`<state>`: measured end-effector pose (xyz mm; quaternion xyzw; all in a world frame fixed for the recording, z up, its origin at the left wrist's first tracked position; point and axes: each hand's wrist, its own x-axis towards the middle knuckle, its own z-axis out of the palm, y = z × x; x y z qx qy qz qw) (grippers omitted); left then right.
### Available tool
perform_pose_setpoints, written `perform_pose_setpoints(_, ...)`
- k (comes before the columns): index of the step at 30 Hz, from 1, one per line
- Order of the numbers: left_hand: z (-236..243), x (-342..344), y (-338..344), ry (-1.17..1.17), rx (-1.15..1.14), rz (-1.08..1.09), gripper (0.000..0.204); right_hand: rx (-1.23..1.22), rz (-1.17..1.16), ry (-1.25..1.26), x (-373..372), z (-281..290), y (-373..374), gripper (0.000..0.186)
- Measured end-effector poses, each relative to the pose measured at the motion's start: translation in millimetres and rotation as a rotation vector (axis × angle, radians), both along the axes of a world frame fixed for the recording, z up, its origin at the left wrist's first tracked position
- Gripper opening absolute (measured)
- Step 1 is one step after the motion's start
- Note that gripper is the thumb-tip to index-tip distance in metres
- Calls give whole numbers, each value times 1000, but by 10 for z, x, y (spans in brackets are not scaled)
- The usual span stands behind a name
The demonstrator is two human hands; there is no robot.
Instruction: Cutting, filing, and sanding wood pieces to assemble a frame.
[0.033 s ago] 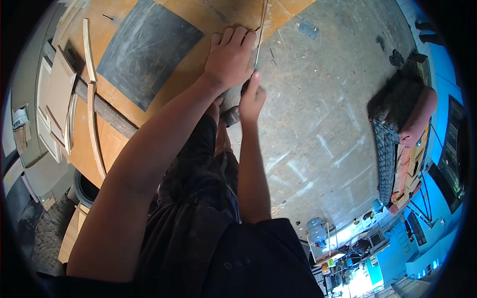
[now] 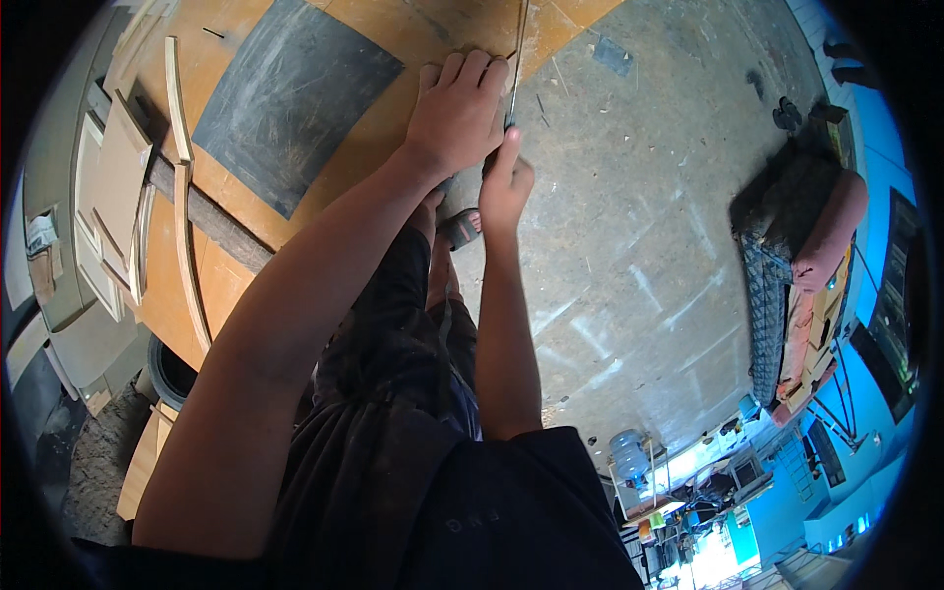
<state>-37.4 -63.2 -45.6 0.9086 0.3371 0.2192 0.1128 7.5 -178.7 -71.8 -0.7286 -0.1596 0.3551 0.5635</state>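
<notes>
My left hand lies on an orange-brown wooden board, its fingers slightly bent and pressed down near the board's right edge. Just right of those fingertips runs a long thin blade, seen edge-on, of what looks like a handsaw. My right hand is closed around its dark handle, with the thumb stretched along the top. Most of the handle is hidden by that hand. The blade's far end leaves the upper edge of the view.
A dark grey rectangle covers part of the board. Long wooden strips and panels lie at left. My sandalled foot stands on the concrete floor. A sofa with a pink armrest stands at right.
My right hand has moved a little away from me along the line of the blade, uncovering more of the sandalled foot. My left hand stays in place.
</notes>
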Motion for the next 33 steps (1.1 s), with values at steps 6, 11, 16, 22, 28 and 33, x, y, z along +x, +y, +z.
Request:
perform_pose_setpoints(6,77,9,-24,41,-49,-11,33,-33,-66,223,-622,-183,-983,53)
perform_pose_setpoints(11,26,-31,3,1,51,-13,33,-136,-58,222,-700,-61,-1108,59)
perform_pose_setpoints(16,-19,3,40,5,49,-12,33,-33,-1,15,-80,-64,-150,59)
perform_pose_setpoints(22,-30,47,58,-13,49,-24,33,-60,30,-183,-364,-476,-619,51)
perform_pose_setpoints(28,-60,-48,37,-24,91,-2,30,-60,-46,202,-647,-110,-985,52)
perform_pose_setpoints(33,-93,24,25,-5,58,-4,33,-18,-18,6,41,-33,37,64)
